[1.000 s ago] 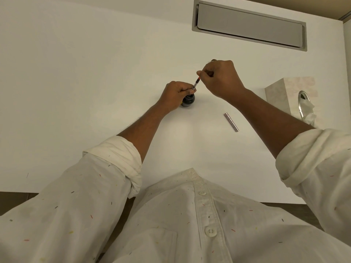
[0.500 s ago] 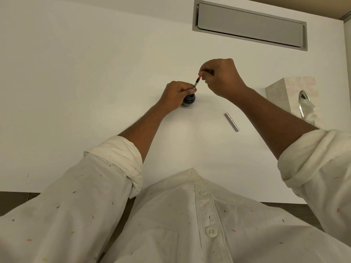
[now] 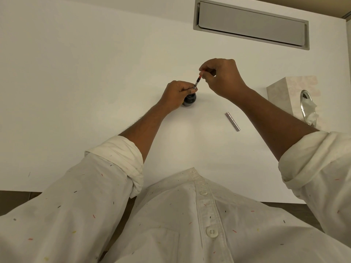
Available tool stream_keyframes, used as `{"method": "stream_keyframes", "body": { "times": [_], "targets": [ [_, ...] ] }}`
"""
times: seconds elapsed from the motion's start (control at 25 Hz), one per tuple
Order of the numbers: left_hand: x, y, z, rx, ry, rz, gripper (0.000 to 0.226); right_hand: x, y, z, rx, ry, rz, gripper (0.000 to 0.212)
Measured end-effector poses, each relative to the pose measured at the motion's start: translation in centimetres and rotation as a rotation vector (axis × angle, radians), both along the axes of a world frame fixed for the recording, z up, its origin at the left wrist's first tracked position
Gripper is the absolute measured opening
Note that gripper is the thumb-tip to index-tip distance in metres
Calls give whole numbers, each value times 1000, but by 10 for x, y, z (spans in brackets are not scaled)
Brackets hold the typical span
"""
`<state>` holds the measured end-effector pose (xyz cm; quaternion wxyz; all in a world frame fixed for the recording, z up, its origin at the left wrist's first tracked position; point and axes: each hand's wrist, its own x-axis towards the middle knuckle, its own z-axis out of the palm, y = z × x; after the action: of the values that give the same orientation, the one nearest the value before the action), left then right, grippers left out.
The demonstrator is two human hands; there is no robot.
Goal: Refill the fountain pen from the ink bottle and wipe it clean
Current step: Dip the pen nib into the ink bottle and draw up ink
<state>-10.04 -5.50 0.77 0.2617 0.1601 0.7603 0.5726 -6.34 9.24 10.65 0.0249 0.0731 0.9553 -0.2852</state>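
Note:
A small dark ink bottle (image 3: 190, 99) stands on the white table (image 3: 76, 92). My left hand (image 3: 178, 94) curls around its top and pinches the lower end of the thin fountain pen part (image 3: 198, 80), which tilts up to the right out of the bottle. My right hand (image 3: 220, 76) pinches the pen's reddish upper end between thumb and fingers. The nib is hidden inside the bottle behind my fingers. A silver pen barrel (image 3: 233, 121) lies loose on the table to the right.
A beige tissue box (image 3: 284, 92) with a tissue poking out stands at the right edge of the table. A grey recessed flap (image 3: 250, 25) is set into the table at the back. The table's near edge runs just in front of my chest.
My right hand has edged slightly up and away on the pen's upper end, its fingers shifting as if turning it. The left hand and bottle stay put.

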Motion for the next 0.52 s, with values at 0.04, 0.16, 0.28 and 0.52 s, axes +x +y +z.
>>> {"method": "stream_keyframes", "body": {
  "times": [0.04,0.16,0.28,0.52],
  "targets": [
    [0,0,0,0,-1,-3,19,0,0,0,1,-7,10,15],
    [0,-1,-1,3,3,-4,19,-1,-1,-1,5,-18,7,16],
    [-1,-1,-2,9,5,-2,19,-1,-2,-2,17,-11,-13,21],
    [-1,-1,-3,16,11,-12,19,-1,-3,-2,32,3,-47,26]
  ]
}}
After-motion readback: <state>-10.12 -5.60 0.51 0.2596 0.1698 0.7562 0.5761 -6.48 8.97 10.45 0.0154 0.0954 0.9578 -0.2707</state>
